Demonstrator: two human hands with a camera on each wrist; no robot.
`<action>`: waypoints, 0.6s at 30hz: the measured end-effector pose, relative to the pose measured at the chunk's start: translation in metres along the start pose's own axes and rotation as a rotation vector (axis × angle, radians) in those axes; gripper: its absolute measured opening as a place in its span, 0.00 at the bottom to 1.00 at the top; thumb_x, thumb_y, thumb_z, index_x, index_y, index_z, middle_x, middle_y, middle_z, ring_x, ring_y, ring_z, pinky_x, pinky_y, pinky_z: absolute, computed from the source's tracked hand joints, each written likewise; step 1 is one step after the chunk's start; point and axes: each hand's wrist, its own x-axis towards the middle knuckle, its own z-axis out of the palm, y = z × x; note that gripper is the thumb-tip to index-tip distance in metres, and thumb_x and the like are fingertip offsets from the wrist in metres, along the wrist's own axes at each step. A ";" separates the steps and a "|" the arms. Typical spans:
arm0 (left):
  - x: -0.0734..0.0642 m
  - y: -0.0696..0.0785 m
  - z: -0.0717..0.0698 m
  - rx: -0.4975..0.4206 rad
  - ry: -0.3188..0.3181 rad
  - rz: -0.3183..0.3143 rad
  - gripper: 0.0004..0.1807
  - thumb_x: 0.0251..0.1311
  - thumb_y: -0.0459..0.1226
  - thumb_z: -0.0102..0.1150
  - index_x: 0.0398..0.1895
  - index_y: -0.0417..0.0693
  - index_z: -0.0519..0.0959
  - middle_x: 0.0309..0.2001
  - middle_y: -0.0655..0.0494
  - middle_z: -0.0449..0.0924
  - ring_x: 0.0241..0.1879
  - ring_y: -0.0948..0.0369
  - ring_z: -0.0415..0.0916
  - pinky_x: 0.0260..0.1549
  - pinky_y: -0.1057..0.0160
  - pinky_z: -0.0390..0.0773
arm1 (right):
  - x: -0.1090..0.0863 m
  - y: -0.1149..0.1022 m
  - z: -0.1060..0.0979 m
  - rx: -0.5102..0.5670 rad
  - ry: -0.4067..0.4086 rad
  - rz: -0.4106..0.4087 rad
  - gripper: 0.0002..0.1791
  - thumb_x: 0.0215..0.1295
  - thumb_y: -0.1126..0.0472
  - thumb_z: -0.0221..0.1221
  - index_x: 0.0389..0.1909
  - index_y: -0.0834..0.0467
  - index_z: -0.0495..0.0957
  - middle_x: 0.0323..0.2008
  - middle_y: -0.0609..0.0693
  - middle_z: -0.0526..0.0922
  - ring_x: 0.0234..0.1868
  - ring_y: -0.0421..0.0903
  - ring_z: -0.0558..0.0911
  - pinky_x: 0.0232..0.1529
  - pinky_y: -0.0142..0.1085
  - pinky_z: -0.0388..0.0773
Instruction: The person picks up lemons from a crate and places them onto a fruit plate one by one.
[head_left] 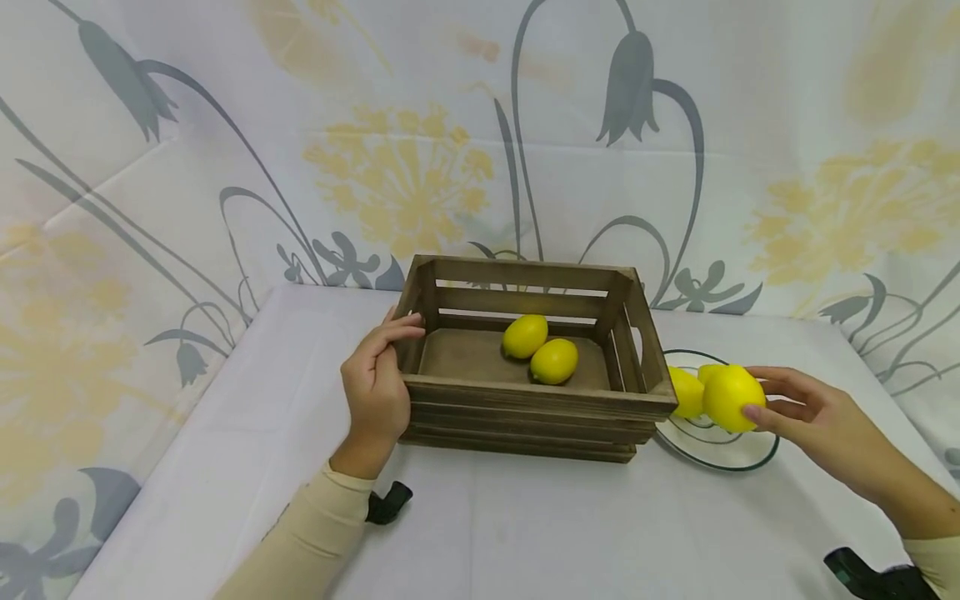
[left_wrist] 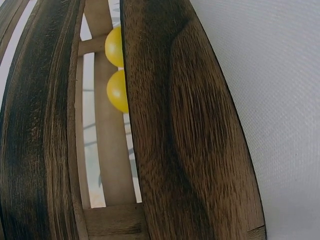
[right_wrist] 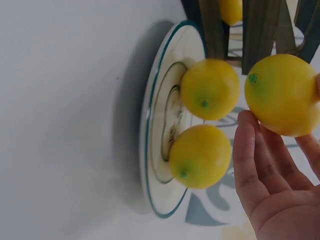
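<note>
One lemon (head_left: 733, 398) is pinched between thumb and fingers of the right hand (head_left: 821, 421), above the plate (head_left: 738, 460), whose dished shape probably keeps two other lemons (right_wrist: 200, 156) from rolling. Beside the plate stands the crate (head_left: 525, 421), holding another lemon pair (head_left: 554, 361); the left hand (head_left: 375, 387) grips its left end, seemingly steadying it.

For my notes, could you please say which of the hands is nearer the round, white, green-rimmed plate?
Right: the right hand holds a yellow lemon by the plate; the left hand is farther, at the left end of the brown slatted wooden crate.
</note>
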 end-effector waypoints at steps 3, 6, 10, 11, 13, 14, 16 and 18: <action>0.000 0.001 -0.001 -0.001 0.001 -0.003 0.24 0.67 0.21 0.33 0.34 0.32 0.85 0.44 0.38 0.87 0.59 0.44 0.79 0.72 0.57 0.71 | -0.001 0.008 0.001 -0.022 -0.029 0.031 0.28 0.70 0.58 0.61 0.69 0.54 0.67 0.47 0.28 0.76 0.44 0.24 0.81 0.37 0.20 0.79; -0.001 0.003 -0.001 -0.003 0.005 -0.009 0.24 0.67 0.20 0.33 0.34 0.32 0.85 0.45 0.37 0.87 0.61 0.45 0.78 0.72 0.57 0.71 | -0.002 0.016 0.001 -0.057 -0.069 0.083 0.30 0.70 0.54 0.61 0.70 0.57 0.66 0.51 0.33 0.76 0.43 0.22 0.77 0.36 0.21 0.79; -0.002 0.004 -0.002 -0.002 0.003 -0.018 0.24 0.67 0.20 0.33 0.34 0.31 0.85 0.45 0.37 0.86 0.62 0.45 0.77 0.72 0.57 0.71 | -0.002 0.024 0.003 -0.094 -0.107 0.134 0.33 0.70 0.51 0.61 0.70 0.61 0.63 0.60 0.56 0.75 0.42 0.18 0.73 0.37 0.24 0.81; -0.002 0.004 -0.002 0.000 0.002 -0.020 0.23 0.67 0.21 0.33 0.34 0.32 0.85 0.45 0.37 0.86 0.62 0.45 0.77 0.72 0.57 0.71 | -0.002 0.025 0.003 -0.099 -0.112 0.139 0.34 0.70 0.51 0.60 0.70 0.62 0.63 0.61 0.63 0.73 0.42 0.18 0.73 0.38 0.26 0.81; -0.002 0.005 -0.002 0.002 0.002 -0.022 0.24 0.67 0.21 0.33 0.34 0.32 0.85 0.45 0.37 0.86 0.63 0.46 0.77 0.72 0.57 0.71 | -0.001 0.028 0.004 -0.107 -0.117 0.146 0.34 0.70 0.50 0.60 0.70 0.63 0.63 0.62 0.69 0.71 0.42 0.20 0.74 0.39 0.29 0.83; -0.002 0.005 -0.002 0.003 0.001 -0.022 0.24 0.67 0.21 0.33 0.34 0.32 0.85 0.45 0.38 0.87 0.63 0.46 0.77 0.72 0.57 0.71 | -0.001 0.029 0.004 -0.113 -0.117 0.150 0.35 0.70 0.50 0.60 0.70 0.63 0.63 0.62 0.70 0.71 0.43 0.23 0.76 0.40 0.31 0.83; -0.002 0.004 -0.001 -0.001 0.001 -0.019 0.23 0.67 0.21 0.33 0.34 0.32 0.85 0.45 0.37 0.86 0.62 0.46 0.78 0.72 0.57 0.71 | -0.001 0.031 0.004 -0.121 -0.120 0.152 0.35 0.71 0.49 0.60 0.70 0.63 0.63 0.62 0.71 0.71 0.46 0.34 0.81 0.41 0.35 0.84; -0.001 0.004 0.000 -0.009 0.002 -0.013 0.23 0.67 0.21 0.33 0.34 0.31 0.85 0.45 0.37 0.86 0.61 0.45 0.78 0.72 0.56 0.71 | -0.001 0.033 0.005 -0.126 -0.123 0.156 0.35 0.71 0.49 0.60 0.70 0.64 0.62 0.62 0.72 0.71 0.50 0.49 0.83 0.41 0.40 0.86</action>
